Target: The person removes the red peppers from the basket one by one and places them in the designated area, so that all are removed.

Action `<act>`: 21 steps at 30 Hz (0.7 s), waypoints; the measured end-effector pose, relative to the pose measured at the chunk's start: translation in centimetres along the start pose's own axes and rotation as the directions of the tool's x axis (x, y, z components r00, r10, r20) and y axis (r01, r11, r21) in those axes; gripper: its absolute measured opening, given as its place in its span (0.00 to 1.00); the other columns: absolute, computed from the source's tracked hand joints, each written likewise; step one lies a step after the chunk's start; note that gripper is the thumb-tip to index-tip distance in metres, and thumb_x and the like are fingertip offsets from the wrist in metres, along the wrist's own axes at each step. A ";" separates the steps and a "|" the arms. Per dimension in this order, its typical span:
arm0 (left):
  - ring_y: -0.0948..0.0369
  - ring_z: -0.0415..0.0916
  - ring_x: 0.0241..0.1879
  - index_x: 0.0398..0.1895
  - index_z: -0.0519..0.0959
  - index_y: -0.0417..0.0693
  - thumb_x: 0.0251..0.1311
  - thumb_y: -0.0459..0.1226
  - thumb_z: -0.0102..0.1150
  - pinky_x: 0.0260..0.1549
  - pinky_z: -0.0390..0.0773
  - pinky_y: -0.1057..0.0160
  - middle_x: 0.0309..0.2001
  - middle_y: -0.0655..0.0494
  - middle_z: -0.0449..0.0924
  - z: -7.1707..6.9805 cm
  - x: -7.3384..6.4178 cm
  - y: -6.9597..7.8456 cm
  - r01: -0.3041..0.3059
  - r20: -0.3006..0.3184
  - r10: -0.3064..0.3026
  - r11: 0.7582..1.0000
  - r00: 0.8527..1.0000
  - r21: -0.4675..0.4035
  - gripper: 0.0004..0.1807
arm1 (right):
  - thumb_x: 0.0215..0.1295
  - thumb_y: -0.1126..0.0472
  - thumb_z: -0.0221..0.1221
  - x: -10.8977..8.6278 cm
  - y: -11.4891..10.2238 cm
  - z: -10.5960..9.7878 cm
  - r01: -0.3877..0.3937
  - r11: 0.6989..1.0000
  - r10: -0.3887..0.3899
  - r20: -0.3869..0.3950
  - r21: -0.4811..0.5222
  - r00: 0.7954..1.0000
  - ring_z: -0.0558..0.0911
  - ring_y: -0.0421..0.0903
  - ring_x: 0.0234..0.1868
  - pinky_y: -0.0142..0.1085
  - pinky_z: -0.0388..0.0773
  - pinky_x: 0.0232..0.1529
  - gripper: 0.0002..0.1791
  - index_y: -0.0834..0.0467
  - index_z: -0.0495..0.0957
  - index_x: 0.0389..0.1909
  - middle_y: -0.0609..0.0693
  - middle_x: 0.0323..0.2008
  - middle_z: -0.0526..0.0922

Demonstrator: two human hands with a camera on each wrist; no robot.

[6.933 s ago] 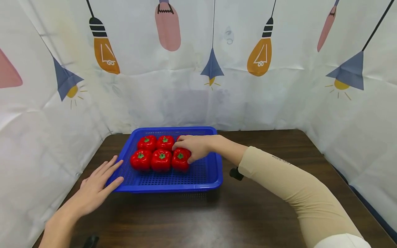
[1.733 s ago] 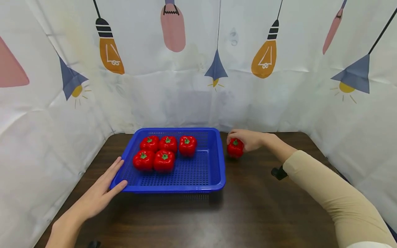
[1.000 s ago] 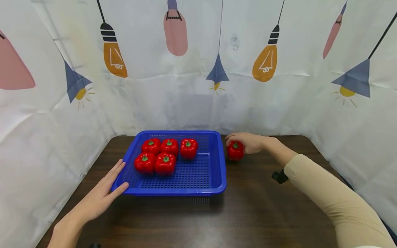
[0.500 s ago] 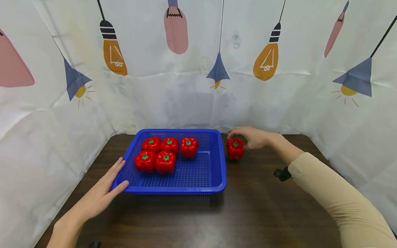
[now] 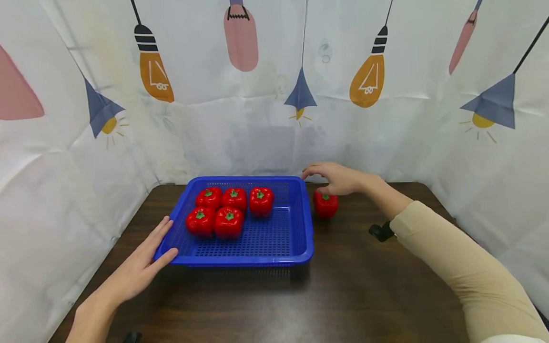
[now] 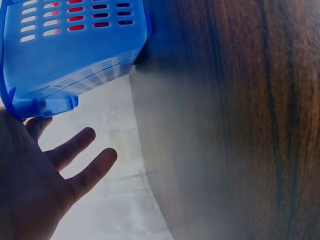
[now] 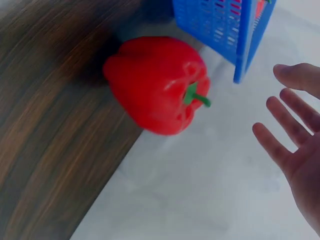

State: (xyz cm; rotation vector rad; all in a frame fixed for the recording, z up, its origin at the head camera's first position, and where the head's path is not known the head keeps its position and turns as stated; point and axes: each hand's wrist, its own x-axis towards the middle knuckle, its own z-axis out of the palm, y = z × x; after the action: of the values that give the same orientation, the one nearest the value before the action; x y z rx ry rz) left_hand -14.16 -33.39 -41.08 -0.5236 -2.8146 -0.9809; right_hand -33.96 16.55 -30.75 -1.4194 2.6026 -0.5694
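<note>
A blue plastic basket (image 5: 240,261) with holes in its floor and walls stands on the table, holding several red bell peppers (image 5: 228,223) with green stems. My left hand (image 5: 135,271) rests with extended fingers against the basket's left rim; the left wrist view shows its fingers (image 6: 90,175) spread beside the rim. Outside the basket's right wall, a single red bell pepper (image 7: 155,85) sits upright on the table. Above and behind that pepper hovers my right hand (image 5: 339,178), fingers loosely bent and apart from it, holding nothing.
The dark wood-grain table (image 5: 351,295) extends in front and to the right. A white curtain (image 5: 257,138) printed with lamps and bulbs closes off the back and both sides. A small black device (image 5: 381,232) is strapped at the right wrist.
A bell pepper from the basket's front row now sits on the table at its right. My right hand has let go of it and risen up and leftward. The left hand stays at the rim.
</note>
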 end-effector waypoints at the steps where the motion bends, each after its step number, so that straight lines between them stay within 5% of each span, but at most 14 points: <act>1: 0.39 0.40 0.79 0.84 0.46 0.52 0.78 0.43 0.52 0.74 0.38 0.63 0.83 0.51 0.37 0.0 0.0 0.0 -0.001 -0.001 0.001 1.000 1.000 -0.002 0.39 | 0.65 0.71 0.62 0.2 -0.2 0.0 0.002 1.000 -0.002 0.002 -0.001 1.000 0.70 0.57 0.70 0.55 0.67 0.67 0.24 0.62 0.77 0.62 0.57 0.68 0.73; 3: 0.39 0.40 0.79 0.84 0.46 0.52 0.78 0.42 0.52 0.71 0.37 0.69 0.83 0.50 0.37 0.1 0.1 -0.1 -0.003 -0.004 0.003 1.000 1.000 -0.001 0.39 | 0.67 0.70 0.61 0.7 -0.5 0.0 0.004 1.000 -0.004 0.009 -0.012 1.000 0.71 0.56 0.69 0.54 0.67 0.67 0.23 0.62 0.77 0.62 0.56 0.67 0.74; 5: 0.39 0.40 0.79 0.85 0.46 0.52 0.78 0.43 0.52 0.73 0.37 0.65 0.83 0.51 0.37 0.1 0.2 -0.1 0.000 -0.002 0.000 1.000 1.000 -0.005 0.39 | 0.68 0.69 0.61 1.2 -0.8 0.0 0.006 1.000 -0.006 0.010 -0.014 1.000 0.72 0.56 0.68 0.53 0.68 0.67 0.22 0.61 0.77 0.62 0.55 0.66 0.75; 10: 0.39 0.39 0.79 0.85 0.46 0.53 0.77 0.43 0.52 0.74 0.41 0.39 0.83 0.51 0.36 -0.1 0.4 -0.2 0.005 0.006 -0.005 1.000 1.000 -0.014 0.40 | 0.69 0.68 0.62 2.5 -1.5 0.1 0.026 0.999 -0.026 0.006 -0.030 1.000 0.72 0.54 0.68 0.51 0.71 0.64 0.21 0.58 0.77 0.62 0.53 0.65 0.75; 17: 0.39 0.42 0.79 0.84 0.48 0.52 0.77 0.42 0.54 0.73 0.39 0.66 0.83 0.49 0.39 -0.1 0.4 -0.2 0.000 -0.005 0.000 1.000 1.000 -0.005 0.40 | 0.71 0.64 0.62 4.3 -2.5 1.0 0.046 0.997 -0.042 0.058 -0.066 0.997 0.73 0.52 0.67 0.48 0.70 0.66 0.21 0.57 0.77 0.63 0.52 0.64 0.76; 21: 0.38 0.41 0.79 0.84 0.48 0.51 0.77 0.41 0.54 0.73 0.38 0.66 0.83 0.48 0.39 -0.1 0.2 -0.2 -0.013 -0.008 0.013 1.000 1.000 -0.007 0.39 | 0.70 0.63 0.64 5.3 -2.9 1.7 0.067 0.995 -0.059 0.091 -0.080 0.994 0.74 0.50 0.66 0.46 0.69 0.66 0.22 0.55 0.76 0.63 0.50 0.64 0.76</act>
State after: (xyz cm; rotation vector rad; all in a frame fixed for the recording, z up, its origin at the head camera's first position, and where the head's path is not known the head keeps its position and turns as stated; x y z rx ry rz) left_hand -14.44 -33.48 -41.07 -0.5367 -2.7986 -0.9886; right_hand -34.13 10.25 -30.78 -1.5195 2.5472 -0.4001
